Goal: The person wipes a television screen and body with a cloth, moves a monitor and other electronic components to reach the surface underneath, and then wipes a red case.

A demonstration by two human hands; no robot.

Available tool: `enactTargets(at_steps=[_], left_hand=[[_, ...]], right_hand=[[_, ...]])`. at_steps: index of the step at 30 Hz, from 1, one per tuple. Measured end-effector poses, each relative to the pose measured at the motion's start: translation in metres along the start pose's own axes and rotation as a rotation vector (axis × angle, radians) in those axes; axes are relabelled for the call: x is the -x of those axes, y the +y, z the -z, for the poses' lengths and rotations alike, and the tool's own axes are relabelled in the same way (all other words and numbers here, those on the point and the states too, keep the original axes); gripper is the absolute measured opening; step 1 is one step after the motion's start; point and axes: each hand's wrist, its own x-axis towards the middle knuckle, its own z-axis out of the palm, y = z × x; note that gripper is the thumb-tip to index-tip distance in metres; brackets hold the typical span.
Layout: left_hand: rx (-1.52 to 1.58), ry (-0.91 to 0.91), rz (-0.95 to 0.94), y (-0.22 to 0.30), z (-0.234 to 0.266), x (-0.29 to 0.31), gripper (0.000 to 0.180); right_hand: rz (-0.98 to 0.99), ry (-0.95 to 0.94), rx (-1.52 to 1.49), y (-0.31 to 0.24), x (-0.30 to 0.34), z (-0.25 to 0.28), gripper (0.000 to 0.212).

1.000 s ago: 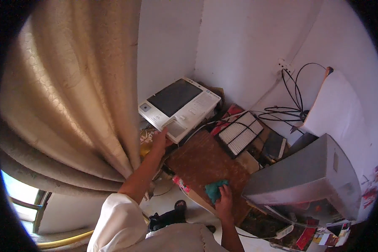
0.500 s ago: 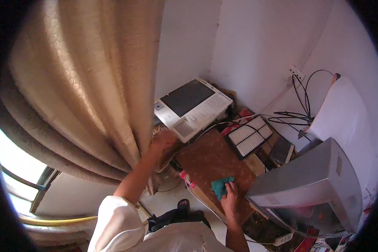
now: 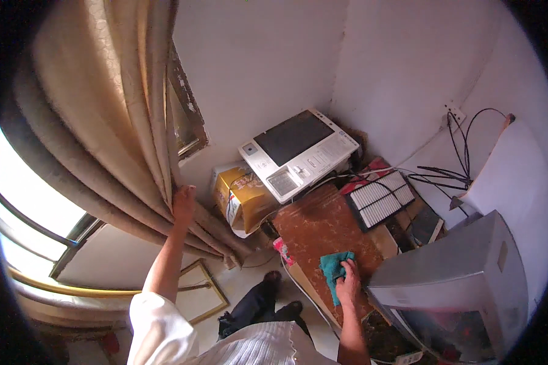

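Observation:
My right hand (image 3: 349, 282) presses a teal cloth (image 3: 333, 271) onto a brown tabletop (image 3: 323, 228) at lower centre. My left hand (image 3: 183, 204) is raised to the left and grips a fold of the beige curtain (image 3: 109, 115), holding it aside from the window. My left arm in a white sleeve runs up from the lower edge.
A white flat device with a dark screen (image 3: 298, 152) sits on a yellow box (image 3: 243, 198). A white slatted filter (image 3: 380, 199) and cables (image 3: 463, 170) lie to the right. A grey boxy television (image 3: 463, 286) stands at lower right. A window (image 3: 24, 225) shows at left.
My left hand has left the white device and moved left to the curtain, drawing it aside. My right hand stays on the teal cloth.

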Motion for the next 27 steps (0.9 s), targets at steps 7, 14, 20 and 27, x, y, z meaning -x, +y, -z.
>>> enactTargets(at_steps=[7,14,20,27], left_hand=[[-0.484,-0.139,-0.159,-0.159,-0.061,-0.002,0.023],[-0.016,-0.477,0.403,-0.097,-0.132,0.001,0.023],[-0.149,-0.416,0.118,-0.093,-0.17,-0.043,0.023],[0.609,-0.36,0.337,-0.124,-0.204,-0.1,0.032]], right_hand=[[-0.139,-0.278,0.008,-0.018,-0.019,0.002,0.049],[0.027,-0.177,0.073,0.023,-0.05,0.017,0.031],[-0.151,0.059,-0.329,-0.039,-0.094,0.006,0.017],[-0.218,-0.12,-0.863,-0.034,-0.173,-0.083,0.025]])
